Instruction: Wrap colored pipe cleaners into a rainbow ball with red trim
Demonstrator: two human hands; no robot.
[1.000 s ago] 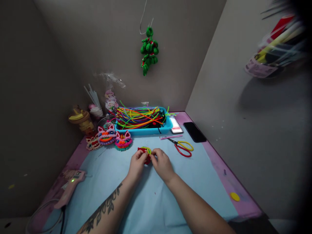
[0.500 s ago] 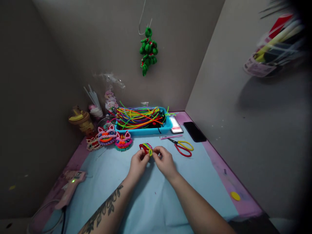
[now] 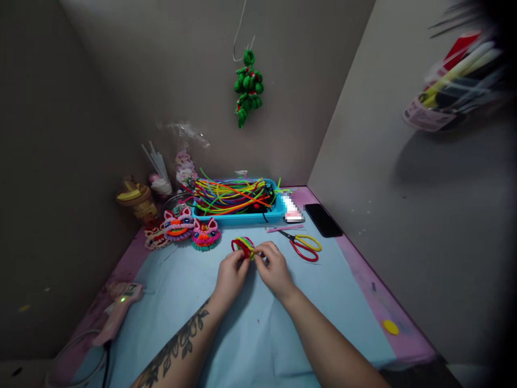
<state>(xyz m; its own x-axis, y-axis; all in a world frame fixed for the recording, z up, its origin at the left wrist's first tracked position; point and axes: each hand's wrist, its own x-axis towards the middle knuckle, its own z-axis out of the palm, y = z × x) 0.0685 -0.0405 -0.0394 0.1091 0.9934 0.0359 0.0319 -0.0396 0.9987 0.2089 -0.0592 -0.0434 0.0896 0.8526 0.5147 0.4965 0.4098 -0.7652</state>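
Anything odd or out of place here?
One oddity: a pixelated white patch at the right end of the blue tray; what it covers is unreadable. The pink glue gun, left, lies unheld with a green light lit, possibly powered.

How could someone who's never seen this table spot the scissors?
Start with the long blue tray heaped with colourful strands. In front of its right end, between the right hand and the black phone, lie the scissors. Among their neighbours, they alone have one yellow handle and one red.

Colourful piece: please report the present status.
Left hand holding piece. Right hand at its right edge. Scissors apart, to the right; nothing seen blocking.
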